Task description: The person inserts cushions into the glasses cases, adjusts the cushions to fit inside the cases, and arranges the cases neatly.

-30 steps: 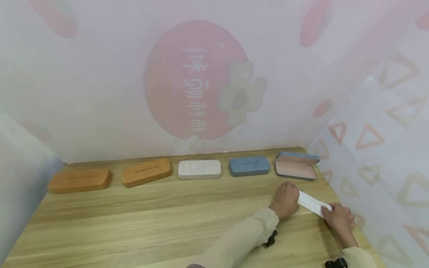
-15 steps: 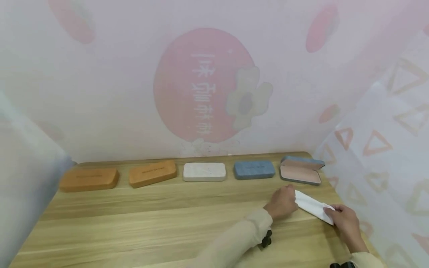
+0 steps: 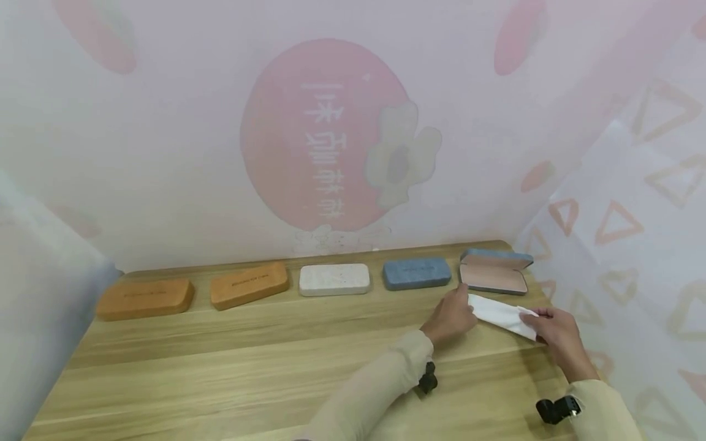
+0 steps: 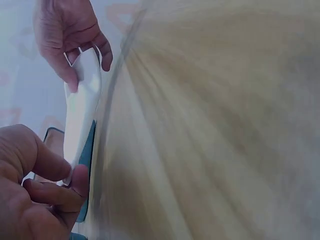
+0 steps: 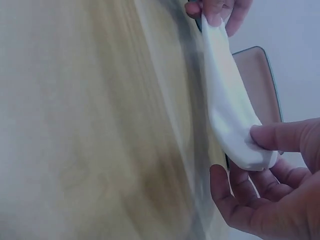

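Observation:
A long, folded white cloth is stretched between the two hands above the wooden table, just in front of the open blue glasses case. My left hand pinches its left end between thumb and fingers. At the other end, my right hand holds it, thumb on top and fingers beneath, as the right wrist view shows with the cloth bulging a little. Whether anything lies inside the folds is hidden. The open case has a pinkish lining with nothing visible on it.
Left of the open case stand a closed blue glasses case, a white case and two orange cases, in a row along the back of the table. Walls rise behind and at both sides.
Both hands have moved the white cloth toward the back of the table, nearer the open case. It now lies flatter across the view. The cases stay put.

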A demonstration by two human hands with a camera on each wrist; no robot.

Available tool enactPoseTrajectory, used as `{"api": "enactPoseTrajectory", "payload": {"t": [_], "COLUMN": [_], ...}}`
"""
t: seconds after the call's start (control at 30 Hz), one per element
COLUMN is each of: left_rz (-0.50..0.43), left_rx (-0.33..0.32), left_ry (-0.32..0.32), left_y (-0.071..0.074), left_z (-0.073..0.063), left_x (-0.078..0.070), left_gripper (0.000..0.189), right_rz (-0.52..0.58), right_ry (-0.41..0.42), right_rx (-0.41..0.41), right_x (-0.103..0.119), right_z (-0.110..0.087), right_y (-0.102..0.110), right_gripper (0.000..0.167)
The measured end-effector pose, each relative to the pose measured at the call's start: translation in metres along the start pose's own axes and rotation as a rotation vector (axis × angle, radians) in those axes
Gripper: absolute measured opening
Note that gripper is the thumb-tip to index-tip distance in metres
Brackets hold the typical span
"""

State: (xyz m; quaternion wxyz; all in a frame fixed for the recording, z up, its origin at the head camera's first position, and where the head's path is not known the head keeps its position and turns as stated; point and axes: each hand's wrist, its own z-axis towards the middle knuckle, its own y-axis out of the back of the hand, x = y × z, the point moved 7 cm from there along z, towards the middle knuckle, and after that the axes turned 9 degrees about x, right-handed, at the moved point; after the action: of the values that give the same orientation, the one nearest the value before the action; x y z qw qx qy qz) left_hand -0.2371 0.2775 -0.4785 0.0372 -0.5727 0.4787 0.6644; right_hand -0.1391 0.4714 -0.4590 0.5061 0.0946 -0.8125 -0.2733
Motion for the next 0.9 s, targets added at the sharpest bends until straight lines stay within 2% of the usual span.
{"api": "enactPoseTrajectory", "payload": {"t": [0.27,0.37,0.6,0.77,0.9], "left_rz": [-0.037,-0.022,-0.033,-0.015,0.006], "left_rx": [-0.098,-0.137,-0.146,-0.132,-0.13], "left_ry": [0.014,0.018,0.028,0.022,0.015], "left_y": [0.016,0.021,0.022,0.022,0.019], "left_z": [0.01,0.014,0.023,0.03,0.035], "left_x": [0.003,0.002,0.002,0.002,0.002], "left_gripper": [0.053,0.049,0.046,0.056,0.062], "right_rz": [-0.017,-0.021,-0.013,0.03,0.014], "right_ry": [0.038,0.06,0.086,0.085,0.071], "right_rx": [-0.032,-0.047,-0.074,-0.123,-0.152], "right_x": [0.017,0.025,0.038,0.042,0.042], "right_z": [0.019,0.029,0.048,0.061,0.068], "right_y": [0.004,0.004,0.006,0.01,0.012], "right_gripper": [0.041,0.043,0.045,0.039,0.038]}}
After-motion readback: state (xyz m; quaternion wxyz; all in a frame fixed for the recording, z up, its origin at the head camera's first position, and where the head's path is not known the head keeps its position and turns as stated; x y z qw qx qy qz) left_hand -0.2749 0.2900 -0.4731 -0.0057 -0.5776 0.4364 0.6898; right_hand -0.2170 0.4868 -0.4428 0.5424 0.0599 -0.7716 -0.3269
